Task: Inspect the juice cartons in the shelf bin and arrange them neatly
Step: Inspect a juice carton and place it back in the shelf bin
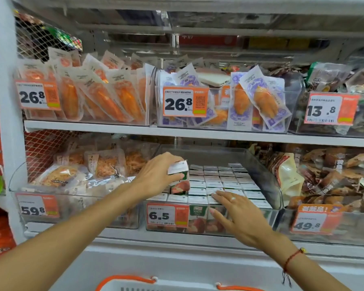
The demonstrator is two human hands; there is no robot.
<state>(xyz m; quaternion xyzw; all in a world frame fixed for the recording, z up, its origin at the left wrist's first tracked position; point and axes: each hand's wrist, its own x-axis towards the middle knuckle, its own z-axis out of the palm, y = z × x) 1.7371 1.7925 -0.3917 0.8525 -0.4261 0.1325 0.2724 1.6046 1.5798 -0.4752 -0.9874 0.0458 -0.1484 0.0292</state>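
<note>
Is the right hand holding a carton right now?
No, the right hand lies with straight fingers on the packed juice cartons at the bin's front, while the left hand grips the lifted carton.
</note>
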